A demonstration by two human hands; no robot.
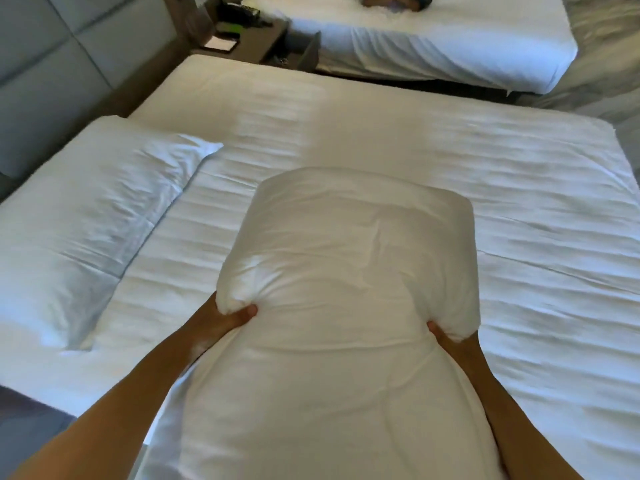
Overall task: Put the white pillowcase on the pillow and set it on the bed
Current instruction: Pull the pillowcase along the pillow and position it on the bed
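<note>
Now, step: working the pillow [349, 271] down into the white pillowcase.
Left hand [228, 315]: clenched on the pillow's near-left corner.
Right hand [446, 337]: grasping the near-right corner.
Pillow: held above the bed [519, 202], middle of its near edge.
Tip: probably pull both corners evenly so nothing bunches.
Nearby: 1 dressed pillow [86, 216] at the head edge.

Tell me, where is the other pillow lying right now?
In the head view, the other pillow lies flat at the left side of the near bed, by the headboard, left of the pillow held in both hands and apart from it.
</note>
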